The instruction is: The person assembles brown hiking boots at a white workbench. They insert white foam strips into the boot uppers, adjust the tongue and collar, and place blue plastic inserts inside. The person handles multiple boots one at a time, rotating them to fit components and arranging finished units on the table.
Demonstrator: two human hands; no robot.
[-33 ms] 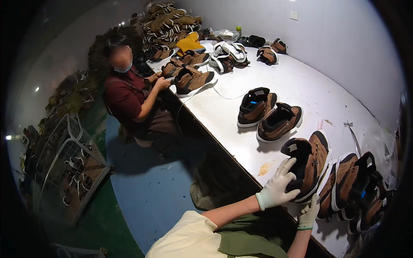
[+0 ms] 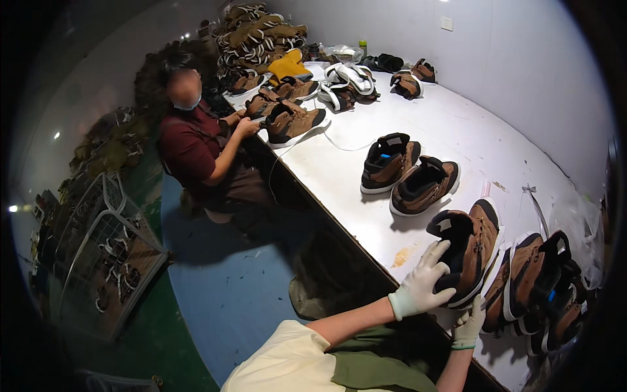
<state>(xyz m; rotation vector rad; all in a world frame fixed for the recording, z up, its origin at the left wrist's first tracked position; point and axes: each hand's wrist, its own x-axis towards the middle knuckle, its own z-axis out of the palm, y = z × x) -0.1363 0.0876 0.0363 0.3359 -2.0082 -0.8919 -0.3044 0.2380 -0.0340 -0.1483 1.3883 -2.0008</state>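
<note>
A brown and black high-top shoe (image 2: 482, 230) with a white sole is at the table's near edge, its toe pointing away from me. My left hand (image 2: 422, 285), in a white glove, grips this shoe around its heel and collar. Lower down, my right hand (image 2: 467, 325), also gloved, is closed at the sole by the heel; its fingertips are partly hidden. Just beyond stand two matching shoes, one (image 2: 388, 166) with a bit of blue inside and another (image 2: 426, 186) beside it. More such shoes (image 2: 522, 268) are crowded together right of my hands.
A long white table (image 2: 366, 228) runs off to the far left. Across its edge a masked person (image 2: 196, 144) handles a brown shoe (image 2: 294, 123). Piled shoe uppers (image 2: 258, 36) fill the far end. A wire rack (image 2: 108, 242) stands left, and a clear plastic bag (image 2: 578, 228) lies right.
</note>
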